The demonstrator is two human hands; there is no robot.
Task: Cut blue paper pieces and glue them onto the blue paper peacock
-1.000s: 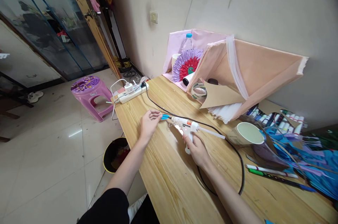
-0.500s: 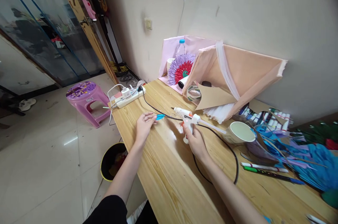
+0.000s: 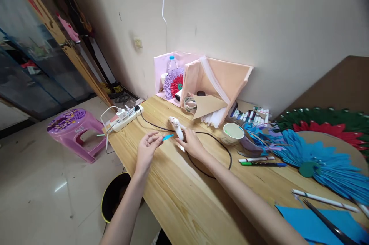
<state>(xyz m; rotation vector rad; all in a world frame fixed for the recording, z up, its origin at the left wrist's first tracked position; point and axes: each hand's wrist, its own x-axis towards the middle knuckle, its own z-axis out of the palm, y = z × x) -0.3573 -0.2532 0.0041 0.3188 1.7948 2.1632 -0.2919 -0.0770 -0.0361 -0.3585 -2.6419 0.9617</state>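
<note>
My left hand (image 3: 147,148) pinches a small blue paper piece (image 3: 167,137) just above the wooden table (image 3: 184,191). My right hand (image 3: 191,144) is closed around the handle of a white glue gun (image 3: 175,125), whose nozzle points away toward the back left. The gun's black cord (image 3: 215,156) loops across the table to a white power strip (image 3: 123,118) at the table's left corner. The blue piece and the gun are a little apart.
A paper cup (image 3: 232,132), markers (image 3: 259,160) and a big blue, red and green paper fan (image 3: 323,149) lie to the right. Pink and peach card sheets (image 3: 219,79) lean on the wall. A pink stool (image 3: 72,129) and a black bin (image 3: 113,199) stand on the floor at left.
The view has swung back and right, bringing the big paper fan into sight. My right hand has drawn the glue gun away from the blue piece and turned it so its nozzle points away.
</note>
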